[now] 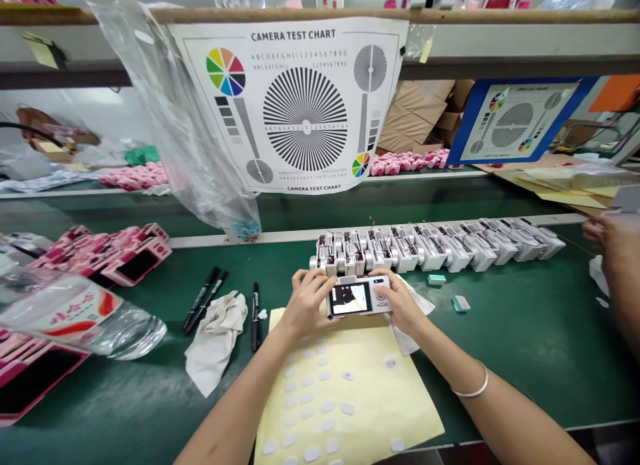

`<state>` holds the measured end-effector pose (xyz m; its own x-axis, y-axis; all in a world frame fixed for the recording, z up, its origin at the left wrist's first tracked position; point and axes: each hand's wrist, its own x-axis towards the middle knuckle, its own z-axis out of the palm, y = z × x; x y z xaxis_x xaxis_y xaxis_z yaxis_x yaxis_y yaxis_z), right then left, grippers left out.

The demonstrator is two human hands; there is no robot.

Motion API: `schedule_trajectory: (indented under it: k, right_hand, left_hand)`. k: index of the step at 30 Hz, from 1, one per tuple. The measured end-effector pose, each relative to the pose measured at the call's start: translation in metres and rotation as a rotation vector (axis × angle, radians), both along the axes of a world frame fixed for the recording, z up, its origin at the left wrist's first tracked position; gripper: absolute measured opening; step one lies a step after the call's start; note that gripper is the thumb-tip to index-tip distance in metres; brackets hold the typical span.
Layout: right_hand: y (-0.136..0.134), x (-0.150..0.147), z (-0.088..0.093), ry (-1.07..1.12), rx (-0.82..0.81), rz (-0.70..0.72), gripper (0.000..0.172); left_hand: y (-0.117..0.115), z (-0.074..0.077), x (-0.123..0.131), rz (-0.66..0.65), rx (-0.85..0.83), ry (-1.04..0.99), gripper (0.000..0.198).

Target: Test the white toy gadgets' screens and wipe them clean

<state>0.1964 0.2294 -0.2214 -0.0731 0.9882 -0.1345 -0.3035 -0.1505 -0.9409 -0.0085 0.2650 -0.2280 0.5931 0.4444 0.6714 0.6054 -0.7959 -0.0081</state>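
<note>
My left hand [305, 305] and my right hand [400, 301] grip the two ends of a small white digital camera [350, 297]. Its lit screen faces me and shows a picture. Both hands hold it just above a yellowish backing sheet [350, 401] dotted with several white oval stickers. Directly behind my hands, a long row of similar white camera units [435, 248] lies on the green mat, with their open internals showing at the left end. A camera test chart [305, 105] hangs ahead, facing me from the shelf.
Black marker pens [204, 299] and a crumpled white cloth [216, 338] lie to my left, near pink boxes [100, 258] and a plastic bottle [115, 325]. A co-worker's hand [605, 230] enters at the right. A clear plastic bag [175, 125] hangs from the shelf.
</note>
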Motion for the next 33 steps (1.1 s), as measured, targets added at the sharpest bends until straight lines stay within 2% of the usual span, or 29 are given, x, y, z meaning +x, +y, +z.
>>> schedule_trajectory:
  k: [9, 33]
  right_hand:
    - [0.002, 0.0016, -0.0029, 0.073, 0.045, 0.038, 0.032]
    - [0.0012, 0.0016, -0.0014, 0.034, 0.021, 0.02, 0.04]
  left_hand:
    - [0.0017, 0.0013, -0.0016, 0.004, 0.022, 0.004, 0.049]
    - [0.001, 0.0009, -0.0026, 0.004, 0.022, 0.017, 0.051]
